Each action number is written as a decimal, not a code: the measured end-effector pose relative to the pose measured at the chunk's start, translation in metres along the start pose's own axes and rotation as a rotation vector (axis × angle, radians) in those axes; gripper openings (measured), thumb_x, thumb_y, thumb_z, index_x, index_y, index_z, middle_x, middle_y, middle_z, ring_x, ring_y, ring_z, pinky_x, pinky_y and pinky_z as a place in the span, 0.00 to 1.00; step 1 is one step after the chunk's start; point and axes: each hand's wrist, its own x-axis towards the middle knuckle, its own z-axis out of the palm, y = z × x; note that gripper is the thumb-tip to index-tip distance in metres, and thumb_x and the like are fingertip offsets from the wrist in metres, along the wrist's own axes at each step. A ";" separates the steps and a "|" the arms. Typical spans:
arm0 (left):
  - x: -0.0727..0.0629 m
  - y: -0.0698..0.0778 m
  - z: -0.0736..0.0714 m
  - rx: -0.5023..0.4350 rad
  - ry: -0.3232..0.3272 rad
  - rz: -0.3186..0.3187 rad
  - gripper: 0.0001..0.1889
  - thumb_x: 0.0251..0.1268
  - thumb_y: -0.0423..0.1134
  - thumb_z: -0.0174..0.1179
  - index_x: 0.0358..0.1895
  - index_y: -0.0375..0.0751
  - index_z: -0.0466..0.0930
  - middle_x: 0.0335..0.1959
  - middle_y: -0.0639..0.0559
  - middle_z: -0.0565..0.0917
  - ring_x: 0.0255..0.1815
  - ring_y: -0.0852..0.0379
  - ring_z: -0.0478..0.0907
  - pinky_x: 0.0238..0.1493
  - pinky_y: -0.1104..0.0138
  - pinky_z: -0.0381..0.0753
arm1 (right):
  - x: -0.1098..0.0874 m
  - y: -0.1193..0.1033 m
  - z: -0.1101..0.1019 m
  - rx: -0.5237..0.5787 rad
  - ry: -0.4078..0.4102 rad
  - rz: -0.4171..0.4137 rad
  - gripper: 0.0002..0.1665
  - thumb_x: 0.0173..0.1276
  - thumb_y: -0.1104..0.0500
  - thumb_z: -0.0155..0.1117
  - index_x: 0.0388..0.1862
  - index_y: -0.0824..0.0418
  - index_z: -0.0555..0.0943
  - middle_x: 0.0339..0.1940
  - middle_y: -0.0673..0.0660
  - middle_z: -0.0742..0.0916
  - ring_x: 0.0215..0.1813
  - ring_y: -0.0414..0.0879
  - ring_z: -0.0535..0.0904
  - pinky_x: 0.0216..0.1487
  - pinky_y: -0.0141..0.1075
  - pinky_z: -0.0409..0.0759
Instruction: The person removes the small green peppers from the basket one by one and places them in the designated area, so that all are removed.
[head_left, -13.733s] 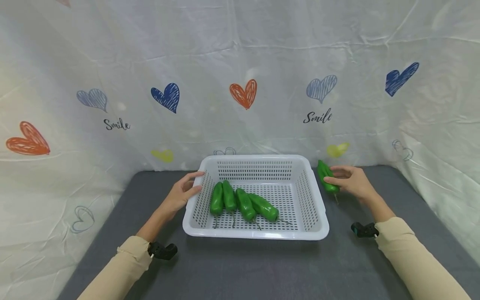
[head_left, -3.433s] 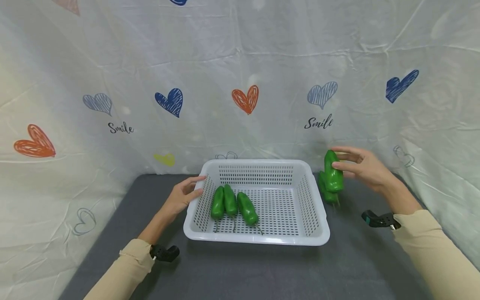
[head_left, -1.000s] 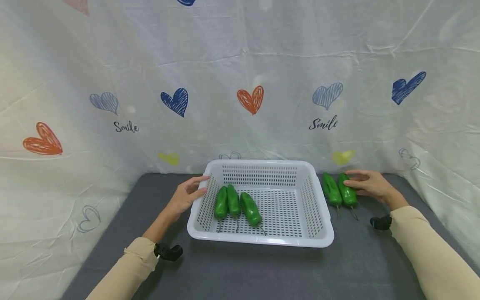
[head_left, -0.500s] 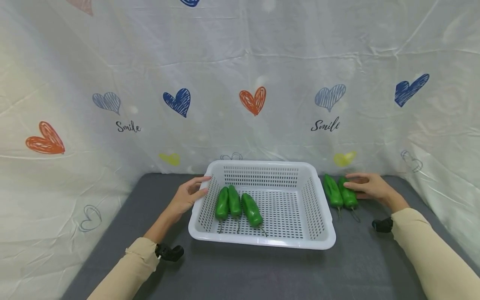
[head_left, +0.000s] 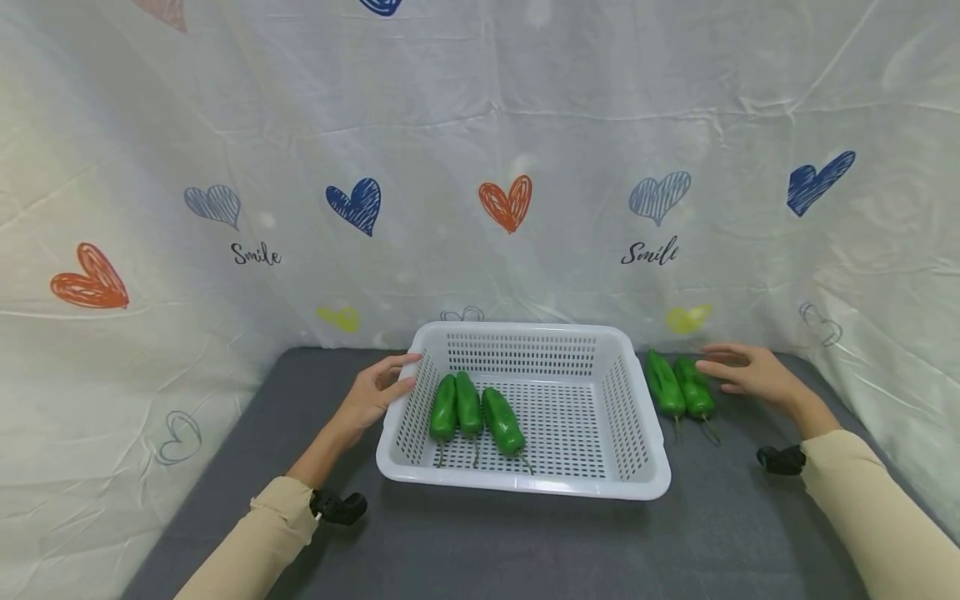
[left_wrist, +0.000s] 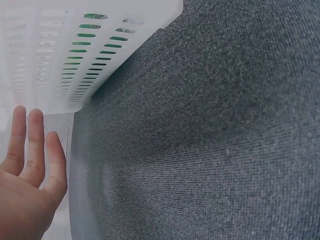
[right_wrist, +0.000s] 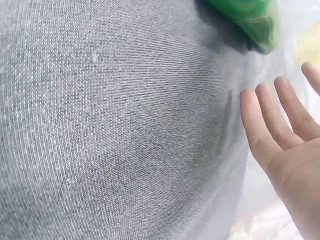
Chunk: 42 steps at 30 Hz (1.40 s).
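Note:
Three green chili peppers (head_left: 502,422) lie side by side in the left half of the white plastic basket (head_left: 570,483), thin stems toward me. My left hand (head_left: 367,398) is at the basket's left rim, thumb and forefinger spread along it. In the left wrist view that hand's fingers (left_wrist: 35,145) are straight beside the slotted wall. Two more green chili peppers (head_left: 664,383) lie on the table just right of the basket. My right hand (head_left: 757,375) is beside the outer one, holding nothing; the right wrist view shows its fingers (right_wrist: 270,117) extended and apart from the pepper (right_wrist: 250,20).
A dark grey cloth covers the table (head_left: 510,550), whose back edge meets a white curtain (head_left: 435,125) printed with hearts and "Smile". The basket stands close to that curtain. Each wrist wears a black camera (head_left: 339,506).
Earlier, one chili pepper went from the basket to the table beside the first one. In the last half second my right hand has let go of it and drawn slightly right. Left hand unmoved.

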 end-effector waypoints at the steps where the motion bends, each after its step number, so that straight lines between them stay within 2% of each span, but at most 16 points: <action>1: 0.000 0.000 0.000 0.000 0.000 0.000 0.25 0.77 0.39 0.60 0.73 0.40 0.70 0.62 0.32 0.76 0.49 0.43 0.83 0.39 0.58 0.85 | -0.001 0.000 -0.001 0.002 0.007 -0.005 0.46 0.76 0.43 0.63 0.76 0.75 0.61 0.70 0.79 0.69 0.68 0.72 0.68 0.54 0.53 0.81; 5: -0.001 0.000 -0.001 -0.004 -0.003 0.004 0.25 0.77 0.39 0.60 0.73 0.41 0.70 0.62 0.32 0.76 0.51 0.41 0.83 0.39 0.59 0.85 | -0.006 -0.002 -0.004 0.014 0.031 -0.022 0.47 0.76 0.43 0.64 0.77 0.73 0.60 0.71 0.77 0.69 0.67 0.70 0.70 0.54 0.49 0.81; 7: -0.001 -0.001 -0.001 -0.008 -0.005 0.009 0.25 0.78 0.38 0.59 0.73 0.40 0.70 0.62 0.31 0.76 0.51 0.40 0.82 0.39 0.59 0.85 | -0.007 -0.004 -0.005 0.019 0.046 -0.036 0.47 0.75 0.44 0.64 0.78 0.72 0.59 0.72 0.76 0.69 0.66 0.65 0.72 0.53 0.46 0.82; 10: -0.001 -0.002 -0.001 -0.009 -0.005 0.016 0.25 0.78 0.38 0.59 0.73 0.39 0.70 0.62 0.31 0.76 0.52 0.39 0.82 0.40 0.59 0.85 | -0.009 -0.008 -0.005 0.043 0.074 -0.071 0.47 0.75 0.46 0.66 0.78 0.72 0.59 0.72 0.75 0.69 0.59 0.47 0.79 0.51 0.40 0.83; 12: -0.001 -0.003 -0.001 -0.008 -0.005 0.017 0.25 0.78 0.38 0.59 0.73 0.39 0.70 0.62 0.31 0.76 0.52 0.39 0.82 0.40 0.59 0.85 | -0.010 -0.011 -0.005 0.079 0.090 -0.100 0.46 0.75 0.48 0.67 0.78 0.72 0.59 0.71 0.75 0.69 0.53 0.35 0.78 0.50 0.39 0.83; 15: -0.002 -0.003 0.000 -0.006 -0.003 0.013 0.25 0.78 0.38 0.59 0.73 0.40 0.70 0.62 0.31 0.76 0.51 0.40 0.82 0.39 0.59 0.85 | -0.012 -0.018 -0.003 0.144 0.108 -0.137 0.44 0.75 0.52 0.67 0.77 0.73 0.59 0.69 0.76 0.70 0.49 0.26 0.77 0.49 0.38 0.83; 21: -0.002 -0.004 0.000 -0.010 -0.003 0.020 0.25 0.78 0.38 0.59 0.73 0.39 0.70 0.61 0.31 0.76 0.51 0.40 0.83 0.39 0.59 0.85 | -0.013 -0.038 0.004 0.189 0.151 -0.182 0.40 0.75 0.54 0.67 0.74 0.75 0.63 0.65 0.74 0.74 0.48 0.30 0.80 0.47 0.38 0.84; 27: -0.001 -0.004 0.000 -0.007 0.001 0.029 0.24 0.78 0.38 0.59 0.73 0.39 0.70 0.60 0.31 0.77 0.50 0.40 0.83 0.39 0.59 0.85 | -0.014 -0.062 0.012 0.241 0.175 -0.212 0.35 0.73 0.56 0.70 0.70 0.73 0.70 0.60 0.69 0.79 0.49 0.37 0.83 0.49 0.44 0.83; 32: 0.000 -0.004 0.001 -0.009 0.000 0.031 0.24 0.78 0.38 0.59 0.73 0.40 0.70 0.60 0.31 0.77 0.49 0.40 0.83 0.38 0.58 0.86 | -0.012 -0.075 0.018 0.249 0.155 -0.279 0.27 0.73 0.59 0.69 0.64 0.72 0.75 0.56 0.66 0.83 0.49 0.40 0.84 0.47 0.41 0.84; 36: -0.001 -0.003 0.001 -0.008 0.006 0.031 0.24 0.78 0.38 0.59 0.73 0.40 0.71 0.60 0.31 0.77 0.49 0.42 0.84 0.38 0.58 0.86 | -0.010 -0.083 0.023 0.256 0.129 -0.336 0.23 0.73 0.61 0.69 0.62 0.71 0.77 0.55 0.64 0.83 0.49 0.42 0.85 0.45 0.42 0.85; 42: -0.001 -0.004 0.001 -0.011 0.012 0.032 0.24 0.78 0.38 0.59 0.73 0.40 0.71 0.60 0.32 0.77 0.48 0.44 0.84 0.39 0.58 0.86 | -0.007 -0.095 0.029 0.272 0.104 -0.348 0.23 0.75 0.59 0.67 0.62 0.71 0.76 0.56 0.63 0.82 0.50 0.44 0.85 0.46 0.43 0.84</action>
